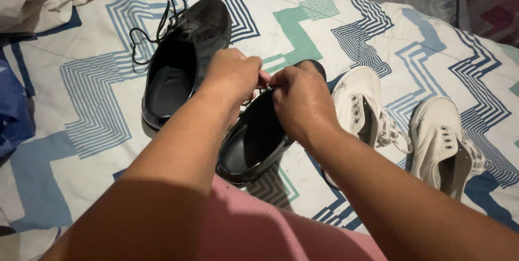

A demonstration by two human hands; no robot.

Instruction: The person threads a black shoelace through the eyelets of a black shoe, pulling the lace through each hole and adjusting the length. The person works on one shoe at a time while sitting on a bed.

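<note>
Two hands: left hand [232, 74] and right hand [303, 101] meet over the near black shoe [254, 139], fingertips pinched together at its front; what they pinch is hidden.
Shoe position: directly under and just behind the fingers, heel toward the person.
Long axis: runs from heel, low and near, up toward the toe beneath the fingers.
Nearer hand: both touching; right covers more of the toe.
Neighbours: second black shoe [181, 61] left of the fingers, laces loose; white sneakers [400, 126] right.
Open room: patterned bedsheet [92, 99] bare to the left.
</note>
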